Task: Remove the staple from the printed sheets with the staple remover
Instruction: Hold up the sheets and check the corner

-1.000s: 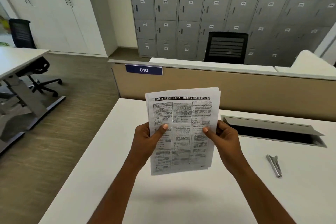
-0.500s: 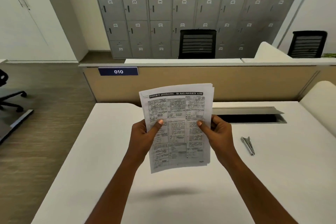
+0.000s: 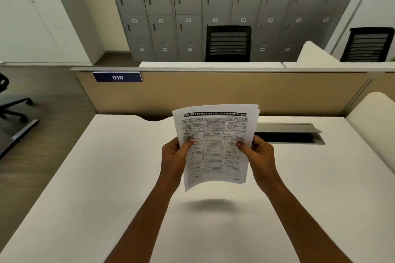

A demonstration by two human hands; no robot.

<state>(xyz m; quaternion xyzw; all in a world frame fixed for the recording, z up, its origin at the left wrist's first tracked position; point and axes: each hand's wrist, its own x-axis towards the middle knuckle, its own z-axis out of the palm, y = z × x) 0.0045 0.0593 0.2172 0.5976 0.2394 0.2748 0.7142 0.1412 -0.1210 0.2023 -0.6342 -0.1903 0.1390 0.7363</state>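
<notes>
I hold a stack of printed sheets [image 3: 214,145] upright above the white desk [image 3: 106,177], front page facing me with a black title bar at its top. My left hand [image 3: 174,161] grips the left edge, thumb on the front page. At the right edge my right hand [image 3: 259,159] grips the same way. The top corners fan out slightly at the right. The staple is too small to make out. No staple remover shows in this view.
An open cable tray [image 3: 288,133] is set into the desk behind my right hand. A beige partition [image 3: 213,94] with a "010" sign [image 3: 117,77] closes the far edge. A rounded white divider [image 3: 372,126] stands at the right; black chairs and grey lockers stand beyond.
The view has swung right and the sheets now sit at its centre. The metal staple remover that lay on the desk right of my right hand is out of sight. Both hands keep their grip.
</notes>
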